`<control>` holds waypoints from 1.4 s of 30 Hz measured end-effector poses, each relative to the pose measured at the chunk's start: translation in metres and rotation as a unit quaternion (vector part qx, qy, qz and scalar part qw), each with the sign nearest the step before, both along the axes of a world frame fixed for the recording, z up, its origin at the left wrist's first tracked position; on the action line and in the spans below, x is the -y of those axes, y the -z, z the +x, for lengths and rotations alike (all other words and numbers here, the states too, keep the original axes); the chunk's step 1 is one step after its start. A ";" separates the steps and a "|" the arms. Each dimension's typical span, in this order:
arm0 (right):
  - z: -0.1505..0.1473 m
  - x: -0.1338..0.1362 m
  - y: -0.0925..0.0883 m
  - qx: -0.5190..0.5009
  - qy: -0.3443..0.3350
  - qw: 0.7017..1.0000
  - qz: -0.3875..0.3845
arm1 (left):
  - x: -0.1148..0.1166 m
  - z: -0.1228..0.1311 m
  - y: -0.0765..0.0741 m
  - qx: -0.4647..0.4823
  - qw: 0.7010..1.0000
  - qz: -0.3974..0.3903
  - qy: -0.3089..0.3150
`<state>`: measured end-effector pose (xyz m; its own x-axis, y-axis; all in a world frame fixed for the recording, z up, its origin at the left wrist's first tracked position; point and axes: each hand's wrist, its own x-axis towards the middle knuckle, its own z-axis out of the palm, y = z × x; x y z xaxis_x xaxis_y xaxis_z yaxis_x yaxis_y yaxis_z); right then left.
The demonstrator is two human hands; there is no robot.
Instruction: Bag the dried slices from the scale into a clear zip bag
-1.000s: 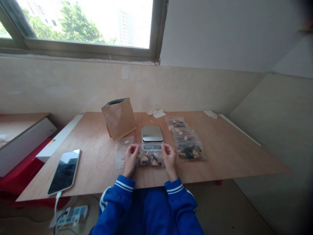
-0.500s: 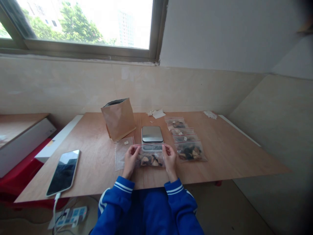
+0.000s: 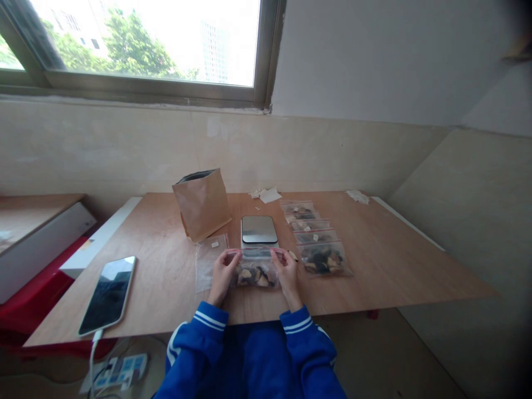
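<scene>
Between my hands is a clear zip bag (image 3: 256,274) with dark and pale dried pieces inside, its red-lined top edge held up. My left hand (image 3: 225,272) pinches that edge at the left. Further right along the same edge, my right hand (image 3: 286,272) pinches it too. Just behind the bag stands a small kitchen scale (image 3: 259,229) with a shiny plate. A flat clear zip bag (image 3: 205,265) with a small white label lies by my left hand. To the right of my right hand, several filled zip bags (image 3: 326,259) lie overlapping in a row.
An open brown paper bag (image 3: 201,205) stands at the back left. A phone (image 3: 108,295) on a white cable lies near the table's left edge. White paper scraps (image 3: 270,194) lie behind the scale, and crumpled white paper (image 3: 358,196) lies at the back right.
My right hand has slid a little to the left along the bag's top edge. My left hand has stayed almost in place, still pinching.
</scene>
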<state>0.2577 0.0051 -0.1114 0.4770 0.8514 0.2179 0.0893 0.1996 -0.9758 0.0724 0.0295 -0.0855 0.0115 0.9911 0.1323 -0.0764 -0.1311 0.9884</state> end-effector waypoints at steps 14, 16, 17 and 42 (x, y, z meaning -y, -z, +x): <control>-0.001 0.003 -0.005 0.023 0.018 0.999 -0.012 | 0.001 0.000 -0.001 0.011 1.000 -0.008 -0.005; -0.001 0.004 -0.006 0.018 0.019 1.000 -0.008 | 0.001 0.000 -0.003 0.008 1.000 -0.004 0.001; -0.002 0.004 -0.008 0.014 0.020 1.000 -0.006 | 0.002 0.000 -0.004 0.006 1.000 -0.003 0.009; -0.009 0.011 -0.023 0.015 -0.033 0.999 0.011 | 0.005 0.000 -0.007 -0.014 0.999 -0.013 0.041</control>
